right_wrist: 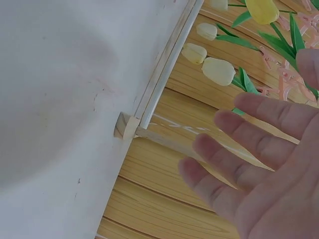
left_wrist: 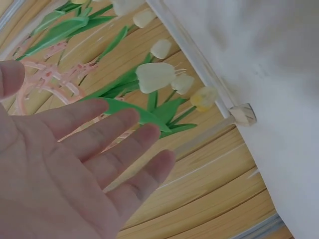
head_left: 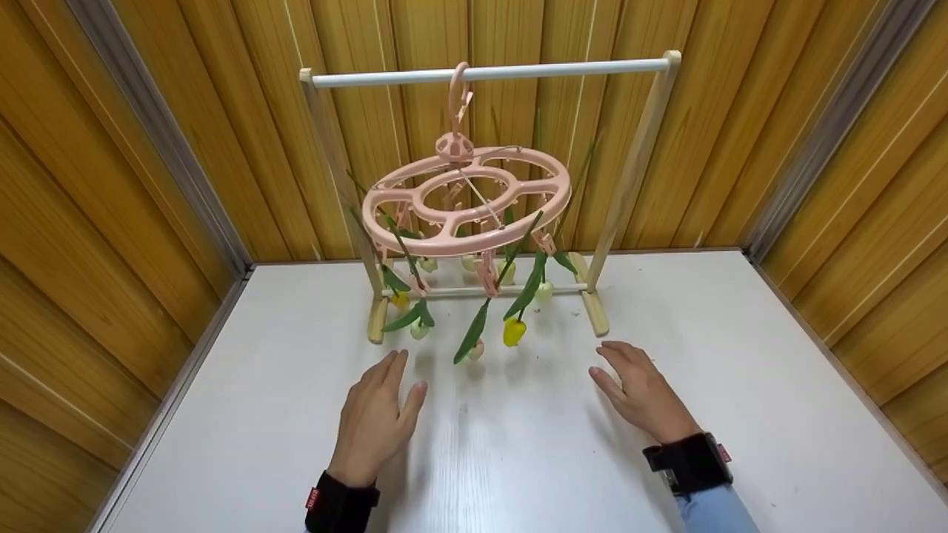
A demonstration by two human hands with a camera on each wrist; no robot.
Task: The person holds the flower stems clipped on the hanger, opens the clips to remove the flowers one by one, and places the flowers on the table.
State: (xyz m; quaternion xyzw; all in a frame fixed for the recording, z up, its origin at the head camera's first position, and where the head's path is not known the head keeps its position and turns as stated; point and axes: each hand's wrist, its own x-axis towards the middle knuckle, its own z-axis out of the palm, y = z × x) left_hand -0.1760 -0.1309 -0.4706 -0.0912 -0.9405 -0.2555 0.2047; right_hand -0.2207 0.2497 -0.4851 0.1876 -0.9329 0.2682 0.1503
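Observation:
My left hand point(head_left: 376, 418) hovers over the white table in the head view, fingers straight, holding nothing. Across from it my right hand point(head_left: 643, 392) is likewise spread, with nothing in its grasp. Beyond both hangs a pink clip hanger point(head_left: 466, 240) with an oval frame. Its clips grip several artificial tulips by their stems, heads down. A yellow tulip point(head_left: 514, 332) and a pale tulip point(head_left: 475, 349) hang nearest the hands, touched by neither. The left wrist view shows a white tulip point(left_wrist: 155, 77) past the fingertips; the right wrist view shows a yellow tulip point(right_wrist: 262, 11).
The hanger's hook sits on the white rod point(head_left: 563, 70) of a wooden stand. Its feet, such as the right foot point(head_left: 595, 314), rest on the table point(head_left: 244, 414). Wood-patterned panels point(head_left: 837, 222) enclose the back and sides.

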